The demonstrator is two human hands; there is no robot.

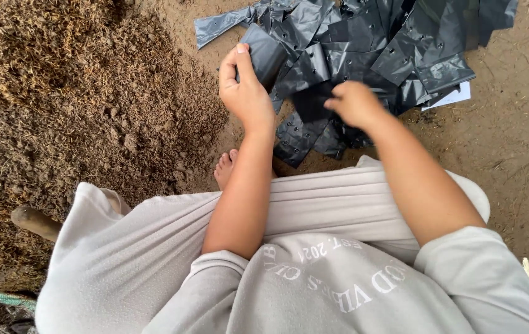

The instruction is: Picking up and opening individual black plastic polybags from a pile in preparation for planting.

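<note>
- The left hand (244,86) is raised above the ground, its grip pinching one black plastic bag (265,54): the thumb lies along the near edge and the fingers curl round the far side.
- That bag stands up from the grip and leans to the right, its upper end touching the heap of black plastic bags (369,43) behind it.
- The right hand (354,102) is blurred and hangs low over the near edge of the heap; the fingers look curled downward, but I cannot tell whether its grip is spread or pressed on a bag.
- The heap lies on the bare dirt ground (512,142), spread across the top of the view; many of the bags show rows of small punched holes.
- A white sheet of paper (453,96) pokes out from under the right side of the heap.
- A mound of brown soil mix (78,93) fills the left of the view, well apart from both hands.
- The person's bare toes (224,167) show just below the left wrist, beside the mound's edge.
- Pale grey trousers (320,204) and a grey shirt (314,291) fill the lower part of the view.
</note>
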